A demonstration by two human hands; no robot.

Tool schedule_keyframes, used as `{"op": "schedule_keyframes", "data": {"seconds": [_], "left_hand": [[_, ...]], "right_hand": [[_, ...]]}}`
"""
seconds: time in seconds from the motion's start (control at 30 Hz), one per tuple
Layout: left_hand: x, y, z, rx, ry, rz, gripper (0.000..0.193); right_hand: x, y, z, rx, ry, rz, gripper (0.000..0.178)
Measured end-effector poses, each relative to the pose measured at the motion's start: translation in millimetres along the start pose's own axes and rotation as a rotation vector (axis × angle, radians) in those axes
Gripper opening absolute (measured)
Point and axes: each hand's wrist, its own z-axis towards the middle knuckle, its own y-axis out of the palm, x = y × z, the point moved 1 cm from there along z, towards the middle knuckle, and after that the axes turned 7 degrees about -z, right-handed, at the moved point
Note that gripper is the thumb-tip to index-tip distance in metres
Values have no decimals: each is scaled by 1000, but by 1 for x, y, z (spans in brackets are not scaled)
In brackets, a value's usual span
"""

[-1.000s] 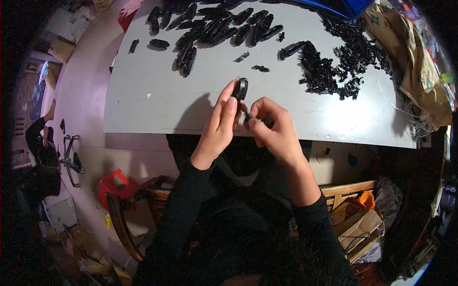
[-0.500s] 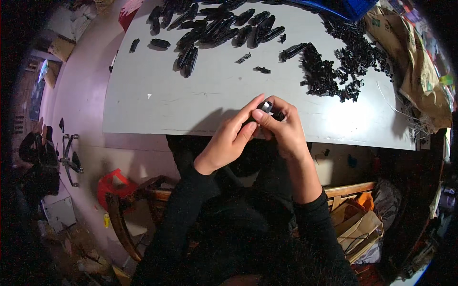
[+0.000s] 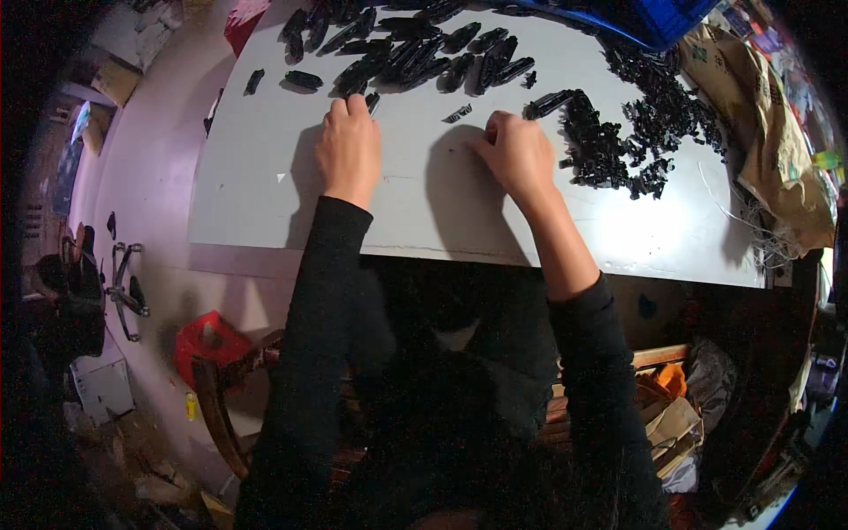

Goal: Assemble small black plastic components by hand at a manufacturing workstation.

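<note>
My left hand (image 3: 349, 146) reaches to the near edge of a loose heap of long black plastic parts (image 3: 411, 60). Its fingers are bent down over a long black part (image 3: 373, 103), whose end shows beside the fingertips while the rest is hidden. My right hand (image 3: 519, 159) is above the tabletop, left of a pile of small black pieces (image 3: 601, 132). Its thumb and forefinger come together, and what lies between them is hidden. A small black piece (image 3: 458, 114) lies on the table between the hands.
The parts lie on a white table (image 3: 256, 208). A blue bin (image 3: 649, 26) stands at the far edge, with a brown paper sack (image 3: 760, 132) at the right. One long part (image 3: 549, 103) touches the small-piece pile. A red stool (image 3: 208, 349) is on the floor at left.
My hands were together near the table's front edge around a black part. They have separated and moved forward, the left to the long parts, the right to where a small black piece lay.
</note>
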Motion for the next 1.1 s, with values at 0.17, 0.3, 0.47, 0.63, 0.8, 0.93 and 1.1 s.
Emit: {"op": "schedule_keyframes", "data": {"seconds": [0.17, 0.3, 0.47, 0.63, 0.8, 0.93, 1.1], "left_hand": [[1, -5, -12, 56, 85, 159, 9], [-5, -16, -25, -9, 152, 147, 7], [0, -25, -39, 23, 317, 82, 28], [19, -15, -61, -119, -10, -784, 35], [58, -32, -78, -405, -284, -1305, 34], [70, -38, -85, -414, -213, -1354, 38], [72, -33, -90, -347, 133, -1214, 48]], "right_hand": [[12, -7, -16, -370, 107, 803, 14], [14, -18, -48, -499, 197, 1282, 8], [7, -36, -70, -544, 246, 1394, 5], [0, -35, -84, -437, 221, 1408, 8], [-12, -34, -94, -455, 227, 1392, 10], [-21, -38, -97, -427, 232, 1341, 11], [-22, -32, -97, -293, 195, 1322, 11]]}}
